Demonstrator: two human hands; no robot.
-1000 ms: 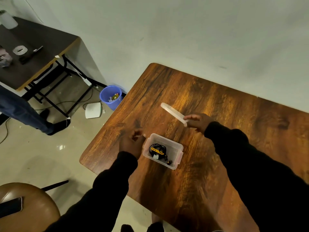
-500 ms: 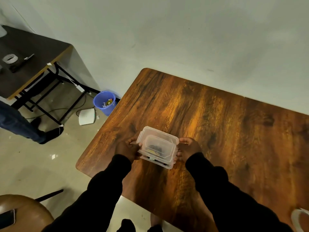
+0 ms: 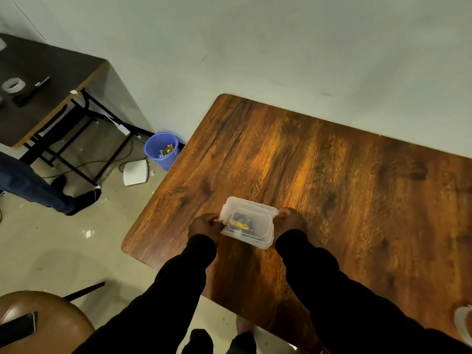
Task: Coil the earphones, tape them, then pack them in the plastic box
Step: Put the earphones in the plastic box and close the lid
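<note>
Near table (image 3: 332, 175) edge, both hands grip lidded plastic box (image 3: 249, 222).

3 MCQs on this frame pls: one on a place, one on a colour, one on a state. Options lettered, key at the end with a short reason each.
1. Where does the plastic box sit?
A. on the wooden table, near its left front corner
B. on the brown stool
C. on the floor by the wall

2. What colour is the waste bin on the floor?
A. red
B. blue
C. green

3. What state is the plastic box in?
A. open, lid held aside
B. lid on, a hand at each end
C. lid on, nobody touching it

Key:
1 A: the box rests on the wooden table, close to that corner.
2 B: the bin beside the table is blue.
3 B: the clear lid covers the box, the earphones show through it, and the left hand and right hand grip opposite ends.
</note>
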